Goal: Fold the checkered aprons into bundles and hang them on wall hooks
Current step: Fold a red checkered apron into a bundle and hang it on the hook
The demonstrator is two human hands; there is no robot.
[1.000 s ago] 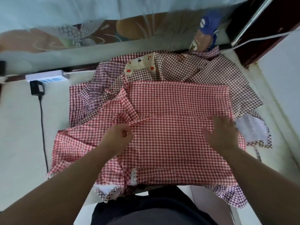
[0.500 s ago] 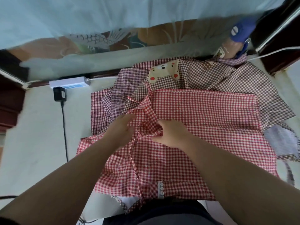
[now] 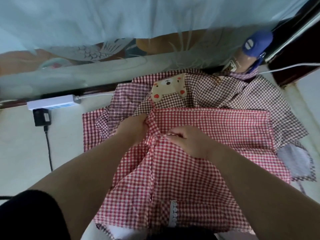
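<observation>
A red-and-white checkered apron (image 3: 207, 135) lies spread on top of a pile, with a white lace strip near its front edge. Under it lies a brown checkered apron (image 3: 216, 90) with a bear patch (image 3: 168, 88), and a purple checkered one (image 3: 124, 96) shows at the left. My left hand (image 3: 133, 129) pinches the red apron's upper left corner fold. Beside it, my right hand (image 3: 188, 141) grips a raised fold of the same cloth, fingers curled. No wall hooks are in view.
The pile rests on a pale surface (image 3: 22, 149). A white power strip (image 3: 52, 102) with a black plug and cable (image 3: 48, 148) sits at the left. A blue-capped bottle (image 3: 249, 52) stands at the back right beside a dark frame. A patterned curtain hangs behind.
My right hand crossed from the apron's right side to its left, next to my left hand, and took hold of a fold. My left hand crept up to the corner.
</observation>
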